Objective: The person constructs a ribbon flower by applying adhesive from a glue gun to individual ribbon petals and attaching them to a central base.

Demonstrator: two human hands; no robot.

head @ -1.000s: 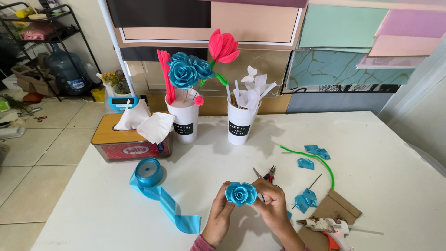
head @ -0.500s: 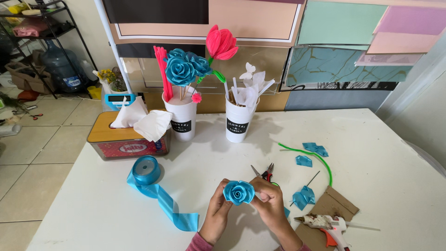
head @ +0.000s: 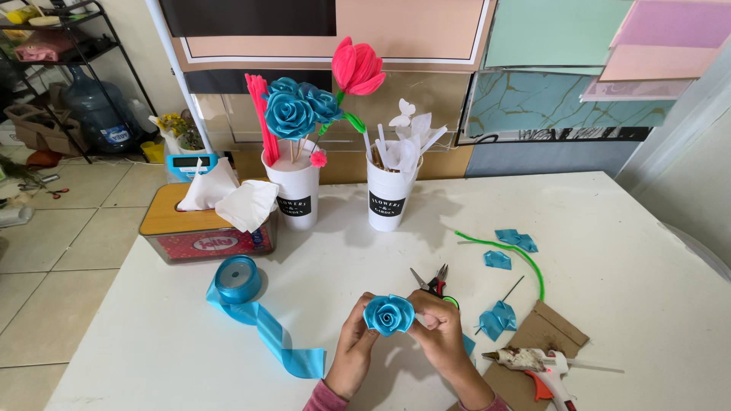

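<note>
Desk (head: 609, 251) fills the view, its near edge cut off. Two white cups (head: 298, 194) stand at the back, one ribbon spool (head: 237, 278) left. Left hand (head: 355, 350) and right hand (head: 438, 332) both pinch one blue ribbon rose (head: 388, 314) above the desk; scissors (head: 432, 283) are half-hidden behind.

Little differs across the second. The blue ribbon rose (head: 388, 314) sits slightly farther left and a touch nearer than one second ago, and both hands go with it: the left hand (head: 355, 356) and the right hand (head: 439, 335) keep their hold on either side of it. The right hand's fingers (head: 423, 308) now curl closer in against the rose's right edge. The head camera tips a little, so the two white cups, the tissue box and the ribbon spool slide slightly in the picture, though none of them moves on the counter (head: 632, 251).
</note>
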